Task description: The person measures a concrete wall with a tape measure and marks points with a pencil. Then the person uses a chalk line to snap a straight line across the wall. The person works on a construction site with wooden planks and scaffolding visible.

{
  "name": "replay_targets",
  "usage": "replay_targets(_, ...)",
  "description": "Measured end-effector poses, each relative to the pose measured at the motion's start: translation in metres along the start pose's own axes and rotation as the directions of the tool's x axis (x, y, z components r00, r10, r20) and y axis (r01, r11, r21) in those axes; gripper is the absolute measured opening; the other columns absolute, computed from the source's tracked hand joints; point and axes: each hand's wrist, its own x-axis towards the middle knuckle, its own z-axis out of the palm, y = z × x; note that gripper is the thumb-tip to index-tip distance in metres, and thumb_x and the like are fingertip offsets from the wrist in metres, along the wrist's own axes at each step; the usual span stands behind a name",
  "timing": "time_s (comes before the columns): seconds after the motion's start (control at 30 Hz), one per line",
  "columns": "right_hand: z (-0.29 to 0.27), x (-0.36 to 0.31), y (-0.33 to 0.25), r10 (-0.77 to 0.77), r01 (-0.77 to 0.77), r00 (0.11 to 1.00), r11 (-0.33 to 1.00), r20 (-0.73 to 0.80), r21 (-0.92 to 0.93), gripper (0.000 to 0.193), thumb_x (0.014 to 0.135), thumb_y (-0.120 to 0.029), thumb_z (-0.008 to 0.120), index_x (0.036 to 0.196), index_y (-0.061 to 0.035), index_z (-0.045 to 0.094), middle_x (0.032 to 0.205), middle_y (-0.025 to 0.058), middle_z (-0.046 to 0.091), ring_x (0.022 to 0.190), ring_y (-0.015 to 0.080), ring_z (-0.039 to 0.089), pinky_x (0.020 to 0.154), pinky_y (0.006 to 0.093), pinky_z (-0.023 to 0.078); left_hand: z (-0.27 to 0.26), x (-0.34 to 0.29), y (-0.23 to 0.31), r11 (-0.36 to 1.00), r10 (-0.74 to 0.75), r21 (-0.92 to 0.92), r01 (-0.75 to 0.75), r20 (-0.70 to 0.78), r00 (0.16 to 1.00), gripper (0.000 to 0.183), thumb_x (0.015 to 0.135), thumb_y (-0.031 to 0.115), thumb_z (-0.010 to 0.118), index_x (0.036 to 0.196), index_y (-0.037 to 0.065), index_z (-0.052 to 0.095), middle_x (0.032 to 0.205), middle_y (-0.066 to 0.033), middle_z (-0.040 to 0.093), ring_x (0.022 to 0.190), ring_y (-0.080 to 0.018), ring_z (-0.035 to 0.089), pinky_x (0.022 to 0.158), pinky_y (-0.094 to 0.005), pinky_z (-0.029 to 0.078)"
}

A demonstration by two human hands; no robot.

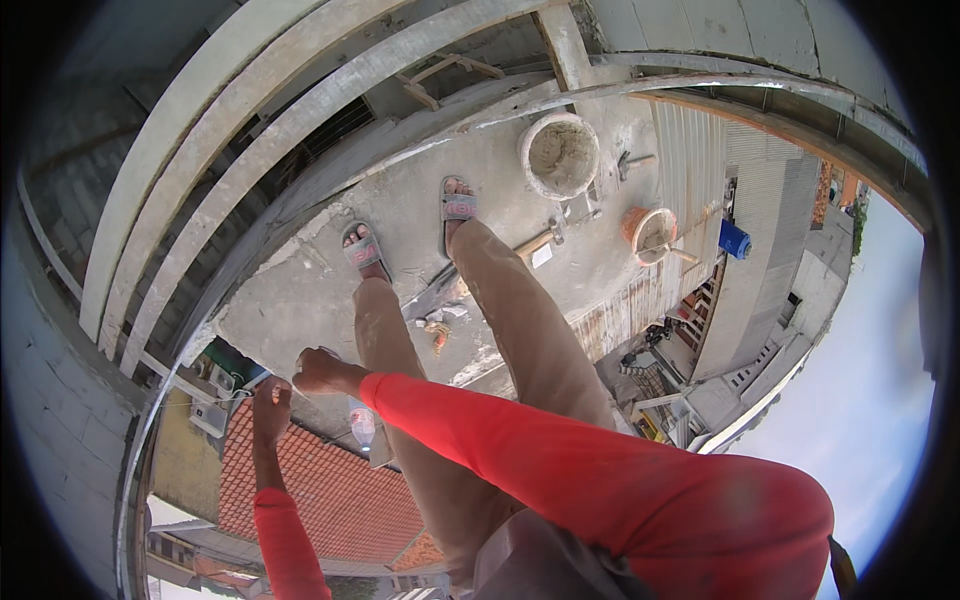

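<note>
My left hand (pixel 271 408) is closed, held out past the edge of the concrete slab at the lower left. A thin pale line, like string or wire, runs from the metal rail toward it. Close beside it my right hand (pixel 327 372) is closed too, its arm reaching across my body in a red sleeve. What either hand pinches is too small to make out. Below the right hand stands a clear plastic bottle (pixel 362 424). A curved metal rail (pixel 150 425) passes just left of both hands.
I stand in grey sandals (pixel 459 207) on a rough concrete slab (pixel 300 310). Further off are a mortar-crusted bucket (pixel 560 156), an orange bucket (pixel 643 230) with a handled tool in it, and a hammer (pixel 555 232). Beyond the slab's edge, a tiled roof (pixel 310 480) lies lower down.
</note>
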Motion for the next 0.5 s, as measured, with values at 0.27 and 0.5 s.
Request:
replay_targets(0.27, -0.052, -0.020, 0.045, -0.038, -0.091, 0.959, 0.898, 0.279, 0.432, 0.026, 0.098, -0.019, 0.070, 0.099, 0.0068, 0.072, 0.090, 0.0160, 0.073, 0.069, 0.0255, 0.074, 0.065, 0.0379, 0.066, 0.012, 0.055, 0.026, 0.990, 0.135, -0.074, -0.122, 0.228, 0.964, 0.015, 0.102, 0.014, 0.063, 0.098, 0.001, 0.065, 0.081, -0.0100, 0.065, 0.082, -0.0179, 0.063, 0.079, -0.0375, 0.051)
replay_targets(0.5, -0.070, -0.038, 0.080, -0.099, -0.142, 0.958, 0.654, 0.269, 0.743, 0.027, 0.100, -0.009, 0.069, 0.116, 0.0125, 0.069, 0.110, 0.0194, 0.072, 0.094, 0.0291, 0.076, 0.083, 0.0393, 0.069, 0.005, 0.072, 0.049, 0.991, 0.112, -0.115, -0.073, 0.384, 0.917, 0.018, 0.104, 0.015, 0.062, 0.099, -0.001, 0.067, 0.084, -0.0047, 0.065, 0.080, -0.0140, 0.058, 0.077, -0.0336, 0.049)
